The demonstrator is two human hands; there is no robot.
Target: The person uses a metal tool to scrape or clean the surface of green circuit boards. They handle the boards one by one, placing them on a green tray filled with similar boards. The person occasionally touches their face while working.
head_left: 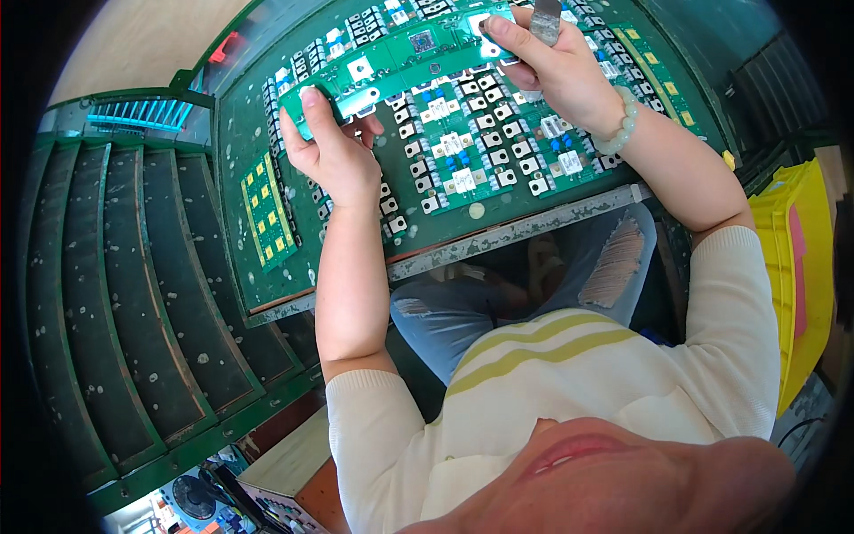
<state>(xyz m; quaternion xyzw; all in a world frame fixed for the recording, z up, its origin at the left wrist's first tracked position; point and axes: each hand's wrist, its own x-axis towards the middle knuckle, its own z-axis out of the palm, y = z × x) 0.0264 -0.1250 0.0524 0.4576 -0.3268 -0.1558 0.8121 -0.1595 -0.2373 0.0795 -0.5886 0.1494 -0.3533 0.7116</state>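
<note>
A long green circuit board (398, 64), with white squares and a dark chip on it, is held up above the worktable, tilted so its right end is farther away. My left hand (342, 165) closes on its left end, thumb on top. At the other end my right hand (569, 80) grips the board between thumb and fingers. A flat grey metal piece (544, 22), like a scraper blade, also sticks out of my right hand; its lower part is hidden by the fingers. Below the board lie populated circuit boards (463, 181) with black-and-white components.
The green worktable (614, 185) has a worn metal front edge. Narrow boards with yellow pads (269, 209) lie at its left and right sides. Left of it runs a slatted dark green rack (124, 294). A yellow bin (805, 267) stands on the right.
</note>
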